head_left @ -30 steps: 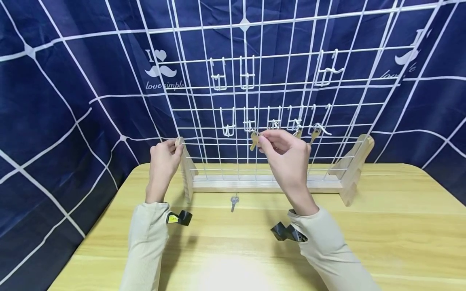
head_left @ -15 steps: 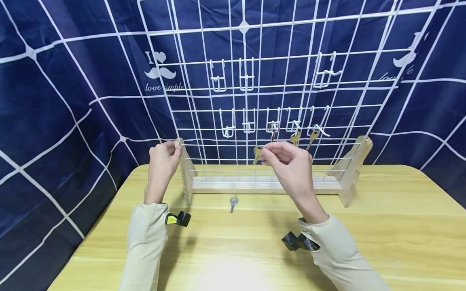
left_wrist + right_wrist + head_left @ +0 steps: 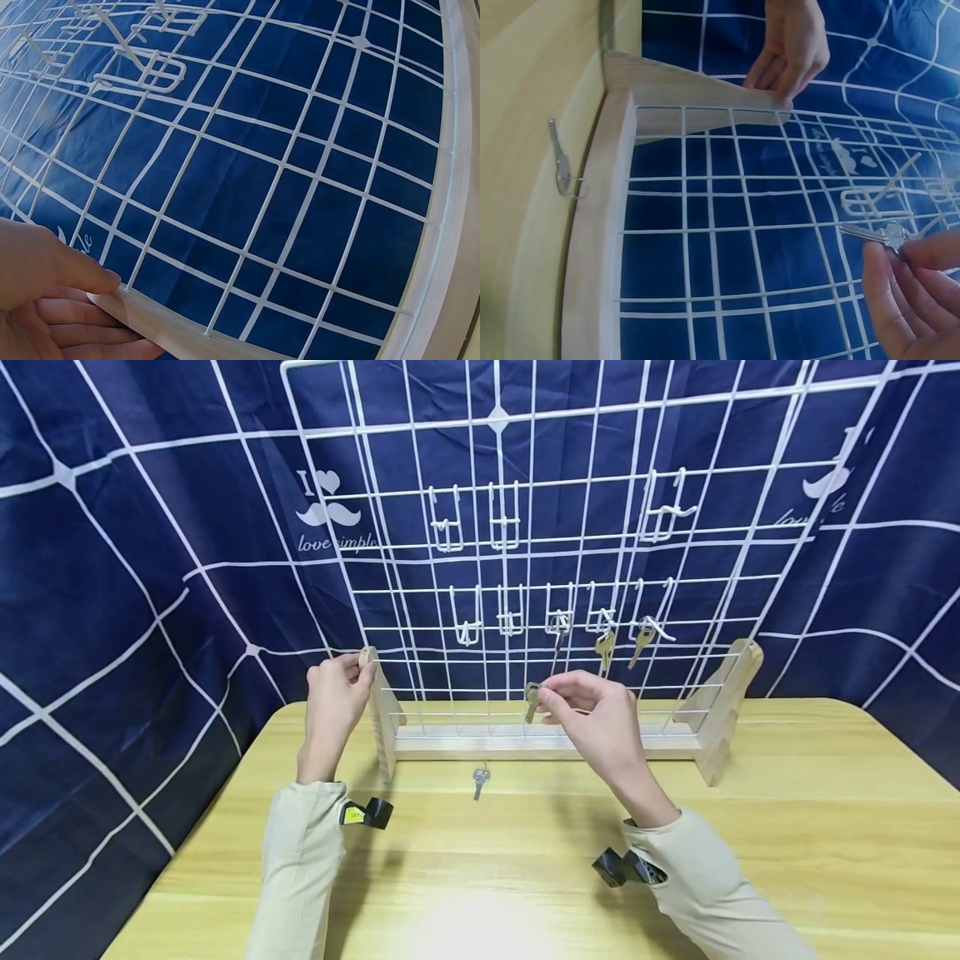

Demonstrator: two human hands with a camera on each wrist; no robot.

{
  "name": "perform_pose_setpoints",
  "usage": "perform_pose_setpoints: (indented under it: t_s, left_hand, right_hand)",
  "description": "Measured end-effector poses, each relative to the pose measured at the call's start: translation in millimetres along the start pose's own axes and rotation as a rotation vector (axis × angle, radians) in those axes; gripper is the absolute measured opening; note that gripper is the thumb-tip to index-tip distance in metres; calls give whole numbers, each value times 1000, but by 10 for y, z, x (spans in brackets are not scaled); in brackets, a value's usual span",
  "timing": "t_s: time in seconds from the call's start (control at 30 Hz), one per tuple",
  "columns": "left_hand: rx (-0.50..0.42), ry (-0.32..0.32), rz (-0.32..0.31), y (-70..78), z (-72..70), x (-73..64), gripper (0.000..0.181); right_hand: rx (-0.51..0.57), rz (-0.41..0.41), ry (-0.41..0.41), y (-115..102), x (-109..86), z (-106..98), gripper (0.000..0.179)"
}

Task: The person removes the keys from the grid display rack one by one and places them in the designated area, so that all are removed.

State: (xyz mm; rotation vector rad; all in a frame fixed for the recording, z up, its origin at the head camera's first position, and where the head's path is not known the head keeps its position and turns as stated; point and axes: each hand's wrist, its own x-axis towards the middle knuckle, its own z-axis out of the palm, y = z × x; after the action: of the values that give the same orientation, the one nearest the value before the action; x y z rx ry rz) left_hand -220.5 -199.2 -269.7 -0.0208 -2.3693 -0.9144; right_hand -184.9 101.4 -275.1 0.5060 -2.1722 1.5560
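My right hand (image 3: 600, 718) pinches a key (image 3: 532, 702) by its head and ring end, with the blade pointing down, in front of the lower part of the white wire grid rack (image 3: 480, 662). The right wrist view shows this key (image 3: 877, 234) between thumb and fingers. At the rack's left end, my left hand (image 3: 335, 702) grips the top of the wooden side support (image 3: 384, 714), thumb over it and fingers beneath in the left wrist view. A silver key (image 3: 481, 781) with a ring lies on the table before the rack's wooden base bar (image 3: 525, 747).
White hooks hang on the grid in two rows. Keys hang from three lower-row hooks: a dark one (image 3: 559, 631) and two brass-coloured ones, a middle key (image 3: 605, 645) and a right key (image 3: 642, 639). A blue cloth (image 3: 187, 510) with white lines stands behind the wooden table (image 3: 825, 827).
My right hand has moved down and slightly back from the lower hooks, bringing the pinched key with it. The left hand stays on the side support.
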Motion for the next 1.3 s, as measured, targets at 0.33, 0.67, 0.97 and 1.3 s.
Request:
perform_pose_setpoints:
  t_s: [0.33,0.67,0.97,1.3]
  left_hand:
    - [-8,1,6,26,19,1,27]
    - [17,15,25,7,-2,-6,26]
    - [26,3,14,21,-8,-1,26]
    - [41,8,21,22,11,-13,25]
  right_hand:
    - [21,35,-10,82,-41,-19,7]
    - [36,64,-44,145,-50,-11,9]
    - [73,134,-74,184,-72,-13,12]
    - [40,192,-114,286,-124,-21,15]
